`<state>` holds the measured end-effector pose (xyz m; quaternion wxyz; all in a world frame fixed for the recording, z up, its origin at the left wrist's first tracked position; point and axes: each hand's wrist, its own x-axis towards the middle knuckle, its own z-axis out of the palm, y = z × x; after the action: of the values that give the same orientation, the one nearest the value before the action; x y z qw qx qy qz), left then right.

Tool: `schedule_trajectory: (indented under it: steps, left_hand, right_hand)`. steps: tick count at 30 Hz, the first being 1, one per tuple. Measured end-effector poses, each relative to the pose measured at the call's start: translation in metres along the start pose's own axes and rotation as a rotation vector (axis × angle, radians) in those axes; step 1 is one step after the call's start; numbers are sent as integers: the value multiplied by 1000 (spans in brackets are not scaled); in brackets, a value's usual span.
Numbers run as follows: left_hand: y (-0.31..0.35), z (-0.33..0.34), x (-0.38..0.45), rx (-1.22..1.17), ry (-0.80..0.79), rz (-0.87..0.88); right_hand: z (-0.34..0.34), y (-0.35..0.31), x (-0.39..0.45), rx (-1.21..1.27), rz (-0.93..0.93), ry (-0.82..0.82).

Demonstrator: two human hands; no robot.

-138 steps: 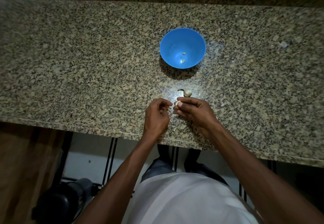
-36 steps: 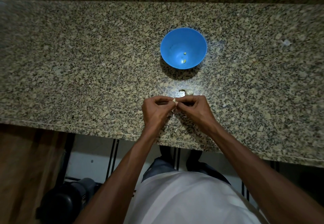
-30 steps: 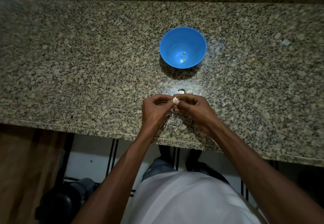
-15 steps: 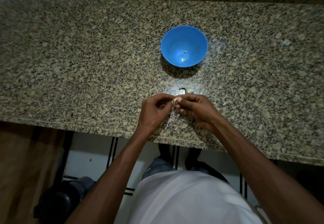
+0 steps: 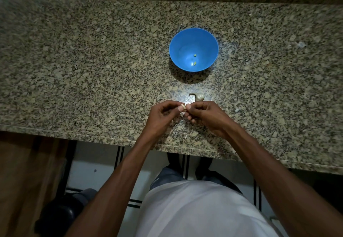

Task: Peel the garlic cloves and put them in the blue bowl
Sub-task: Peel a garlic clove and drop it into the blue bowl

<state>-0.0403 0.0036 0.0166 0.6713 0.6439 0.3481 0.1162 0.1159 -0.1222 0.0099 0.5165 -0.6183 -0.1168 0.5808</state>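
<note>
Hands pinch one garlic clove between them, left hand and right hand over surface. Risk: slippery clove pops free, missing blue bowl beyond.

both forearms reach forward and converge at centre. left hand has its fingers curled inward, thumb tip meeting the right thumb tip. right hand likewise curled, knuckles up, fingers folded under. the two hands pinch one small pale piece between the thumb tips. wrists roughly level, held close together.
</note>
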Motion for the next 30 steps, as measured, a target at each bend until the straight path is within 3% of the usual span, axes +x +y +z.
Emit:
schedule_trajectory:
  steps: [6, 13, 20, 30]
  left_hand:
    - [-10, 7, 1, -143, 83, -137]
    - [-6, 3, 1, -231, 23, -206]
    - [-4, -5, 5, -186, -15, -209]
    - [3, 7, 2, -117, 109, -216]
  right_hand:
    - [4, 4, -4, -324, -292, 219]
    - [7, -1, -5, -506, -421, 251]
    - [7, 0, -5, -404, -371, 213]
    - [6, 4, -5, -191, -349, 170]
